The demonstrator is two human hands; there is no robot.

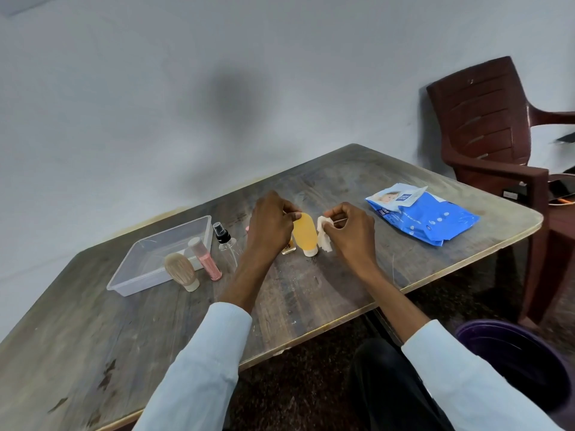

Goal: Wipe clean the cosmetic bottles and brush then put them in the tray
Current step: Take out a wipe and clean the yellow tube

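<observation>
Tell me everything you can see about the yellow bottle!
The yellow bottle is a soft-looking, see-through orange-yellow oval with a white cap. It stands upside down, cap resting on the wooden table. The left hand pinches its upper end, thumb on the front. The right hand holds a crumpled white wipe against its right side. A small bottle stands just behind it, mostly hidden.

Orange bottle [304, 232], pink bottle [206, 259], blue wipes pack [429, 219], maroon chair [488, 129].
</observation>
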